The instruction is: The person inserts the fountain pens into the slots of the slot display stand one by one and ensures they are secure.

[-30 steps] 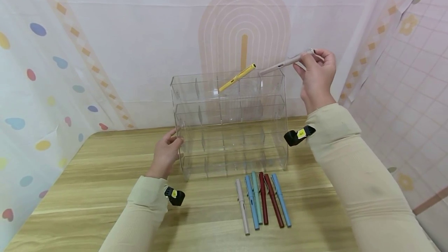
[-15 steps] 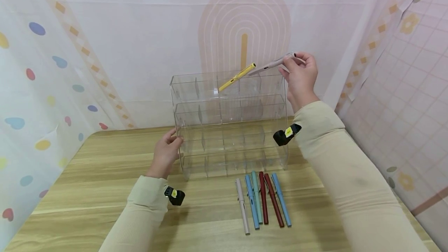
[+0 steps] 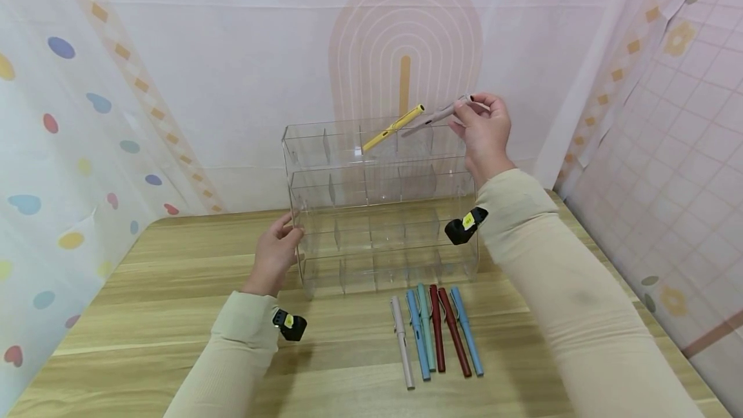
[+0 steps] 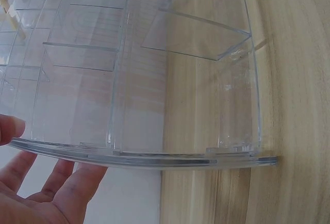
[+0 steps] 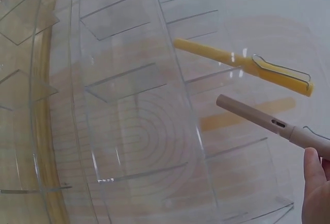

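A clear acrylic rack (image 3: 383,205) with tiers of compartments stands upright on the table. My left hand (image 3: 275,253) grips its left side panel, the thumb (image 4: 11,128) on the inner face and the fingers (image 4: 77,188) behind. A yellow pen (image 3: 393,128) leans in a top-tier compartment, its capped end sticking up. My right hand (image 3: 486,134) pinches a pale greyish-pink pen (image 5: 258,118) by its clip end, above the top tier right of the yellow pen. The held pen slants down to the left, its lower end at the compartment opening.
In front of the rack lie several pens: a greyish-pink pen (image 3: 403,344), blue pens (image 3: 418,334), a teal pen (image 3: 425,328) and dark red pens (image 3: 455,334). A patterned cloth (image 3: 232,82) hangs behind the wooden table (image 3: 336,366).
My right hand has moved left and slightly down, bringing the greyish-pink pen from the rack's right end to beside the yellow pen. The left hand has kept its place.
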A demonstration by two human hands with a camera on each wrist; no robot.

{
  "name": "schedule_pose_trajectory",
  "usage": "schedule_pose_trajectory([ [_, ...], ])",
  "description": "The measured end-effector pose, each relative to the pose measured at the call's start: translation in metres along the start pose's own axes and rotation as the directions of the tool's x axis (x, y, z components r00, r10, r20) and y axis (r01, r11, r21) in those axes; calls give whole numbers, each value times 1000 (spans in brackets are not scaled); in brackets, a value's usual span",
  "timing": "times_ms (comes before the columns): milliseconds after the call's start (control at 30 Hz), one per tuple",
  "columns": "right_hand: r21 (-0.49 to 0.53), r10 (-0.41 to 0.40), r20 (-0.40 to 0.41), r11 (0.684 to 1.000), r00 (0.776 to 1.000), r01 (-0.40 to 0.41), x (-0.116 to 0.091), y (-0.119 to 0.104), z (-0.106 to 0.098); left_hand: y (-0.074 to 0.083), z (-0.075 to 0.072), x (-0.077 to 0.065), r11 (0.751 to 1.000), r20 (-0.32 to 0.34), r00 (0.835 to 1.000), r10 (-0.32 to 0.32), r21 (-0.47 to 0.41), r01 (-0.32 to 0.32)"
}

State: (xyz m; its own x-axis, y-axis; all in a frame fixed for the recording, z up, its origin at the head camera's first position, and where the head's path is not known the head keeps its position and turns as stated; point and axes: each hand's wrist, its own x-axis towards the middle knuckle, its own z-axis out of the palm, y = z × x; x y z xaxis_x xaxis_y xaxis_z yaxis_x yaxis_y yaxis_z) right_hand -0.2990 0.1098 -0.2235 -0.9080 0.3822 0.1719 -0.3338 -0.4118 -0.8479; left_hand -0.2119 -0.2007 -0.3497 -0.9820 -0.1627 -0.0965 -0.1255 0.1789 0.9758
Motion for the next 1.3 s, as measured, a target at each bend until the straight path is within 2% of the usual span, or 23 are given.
schedule_pose_trajectory([
  [767,-105,46,-12,993,999,-47,1,10,1,-1,2,1,1000,3,1000,11,-2,-11],
  [1000,-176,32,-12,984,999,-33,1,9,3,0,2,2,1000,6,1000,10,7,-10],
  [1300,-174,-10,0,985,1000,10,-1,8,2,0,4,2,1000,4,1000,19,11,-19],
])
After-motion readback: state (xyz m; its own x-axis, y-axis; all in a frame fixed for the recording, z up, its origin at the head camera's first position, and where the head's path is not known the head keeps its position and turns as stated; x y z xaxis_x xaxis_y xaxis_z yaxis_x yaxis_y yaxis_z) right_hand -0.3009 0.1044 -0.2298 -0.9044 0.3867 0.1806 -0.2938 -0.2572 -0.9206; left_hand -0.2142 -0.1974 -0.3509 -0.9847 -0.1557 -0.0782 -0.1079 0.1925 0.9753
